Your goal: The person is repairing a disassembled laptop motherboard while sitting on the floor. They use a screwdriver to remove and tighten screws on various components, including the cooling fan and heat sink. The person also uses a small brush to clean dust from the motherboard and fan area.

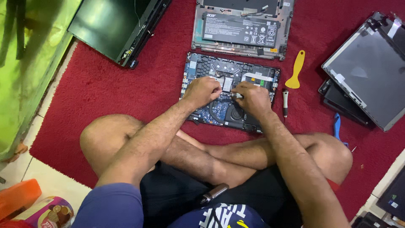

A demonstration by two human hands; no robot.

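Note:
A blue laptop motherboard (198, 66) with a round fan and copper heat pipe lies on a red carpet (109, 88) in front of my crossed legs. My left hand (203, 90) rests on the board near its middle, fingers curled and pressing down. My right hand (252, 98) sits beside it, closed around a small silver tool (236, 96) whose tip points toward the left hand. What lies under the fingers is hidden.
A laptop base with a black battery (240, 30) lies beyond the board. A yellow pry tool (296, 69) and a screwdriver (285, 102) lie to the right, with a blue tool (337, 126) near my knee. Screen panels (371, 67) lie right, a lid (114, 25) upper left.

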